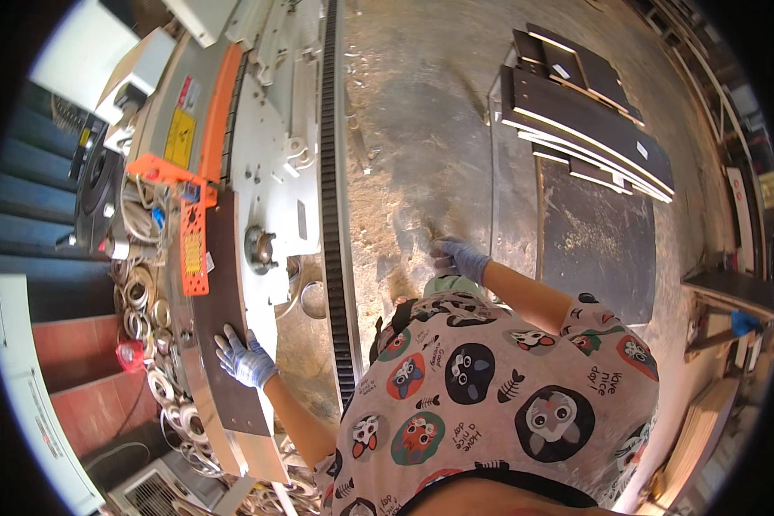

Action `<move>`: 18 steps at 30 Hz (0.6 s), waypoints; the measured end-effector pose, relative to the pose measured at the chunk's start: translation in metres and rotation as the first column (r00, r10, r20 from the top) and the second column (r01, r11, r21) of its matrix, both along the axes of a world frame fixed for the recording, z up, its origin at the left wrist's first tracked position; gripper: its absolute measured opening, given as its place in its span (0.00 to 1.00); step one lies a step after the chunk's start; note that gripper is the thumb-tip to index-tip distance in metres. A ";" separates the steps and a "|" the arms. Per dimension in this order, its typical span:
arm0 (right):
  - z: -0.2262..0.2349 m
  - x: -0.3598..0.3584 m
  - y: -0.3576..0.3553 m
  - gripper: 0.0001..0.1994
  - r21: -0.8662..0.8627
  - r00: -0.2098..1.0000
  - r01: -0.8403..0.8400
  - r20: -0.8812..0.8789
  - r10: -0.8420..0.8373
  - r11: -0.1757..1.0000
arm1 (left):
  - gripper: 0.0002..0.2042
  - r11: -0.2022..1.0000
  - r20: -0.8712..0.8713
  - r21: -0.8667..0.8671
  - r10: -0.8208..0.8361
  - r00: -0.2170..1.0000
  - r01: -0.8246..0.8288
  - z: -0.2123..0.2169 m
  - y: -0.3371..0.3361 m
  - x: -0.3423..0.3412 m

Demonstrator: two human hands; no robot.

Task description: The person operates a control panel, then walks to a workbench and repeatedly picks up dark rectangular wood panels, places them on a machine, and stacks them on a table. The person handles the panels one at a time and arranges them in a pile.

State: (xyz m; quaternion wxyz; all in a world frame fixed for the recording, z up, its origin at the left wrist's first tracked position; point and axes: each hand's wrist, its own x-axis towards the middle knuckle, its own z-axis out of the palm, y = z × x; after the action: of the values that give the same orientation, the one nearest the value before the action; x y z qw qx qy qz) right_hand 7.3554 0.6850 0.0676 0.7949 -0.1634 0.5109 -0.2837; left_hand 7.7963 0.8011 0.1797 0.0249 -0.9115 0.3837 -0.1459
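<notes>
My left hand [246,358], in a pale glove with blue-grey stripes, lies flat with spread fingers on a long dark brown panel [223,301]. The panel rests lengthwise along the machine's side, its far part beside a perforated orange guard plate [194,249]. My right hand [462,258], gloved alike, hangs in front of my body over the floor. Its fingers are loosely bent and slightly apart, and I see nothing in them.
The machine has a black chain-like track [332,189] along its right side. Stacked dark panels with pale edges [589,129] lie at the far right, above a large dark board [598,245]. Many rolls of edging strip [181,417] crowd the left. A wooden stand [727,297] is at right.
</notes>
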 end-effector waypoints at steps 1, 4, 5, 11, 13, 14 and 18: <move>-0.004 -0.013 -0.006 0.15 0.002 0.999 0.040 0.034 -0.040 0.999 | 0.24 1.000 0.000 -0.002 -0.006 1.000 0.006 -0.002 -0.012 -0.006; -0.011 -0.054 -0.030 0.16 -0.046 0.947 0.239 -0.209 -0.243 0.970 | 0.24 1.000 -0.002 0.014 0.009 1.000 -0.009 0.002 -0.043 -0.013; -0.016 -0.074 -0.047 0.17 -0.063 0.919 0.273 -0.276 -0.280 0.960 | 0.24 1.000 0.010 0.010 0.006 1.000 -0.006 0.001 -0.051 -0.011; 0.014 -0.177 -0.186 0.27 -0.274 0.010 -0.259 -0.960 -0.281 0.926 | 0.24 0.979 -0.039 -0.176 -0.116 0.993 0.107 -0.002 -0.108 -0.022; 0.040 -0.195 -0.218 0.26 -0.299 -0.099 -0.268 -0.937 -0.335 0.916 | 0.27 0.937 -0.086 -0.298 -0.215 0.973 0.181 0.015 -0.127 -0.064; 0.041 -0.211 -0.235 0.27 -0.224 -0.181 -0.299 -0.941 -0.285 0.928 | 0.29 0.921 -0.153 -0.349 -0.238 0.959 0.172 0.024 -0.137 -0.098; 0.050 -0.235 -0.275 0.29 -0.029 -0.272 -0.355 -0.953 -0.133 0.934 | 0.25 0.656 -0.450 -0.737 -0.656 0.606 0.163 0.008 -0.154 -0.192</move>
State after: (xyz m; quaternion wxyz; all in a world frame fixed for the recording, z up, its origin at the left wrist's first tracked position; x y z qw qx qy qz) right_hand 7.1199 0.4095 0.1172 0.0611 -0.4912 0.8680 -0.0392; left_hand 7.6044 0.6472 0.1875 -0.4610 -0.7259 0.5039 0.0812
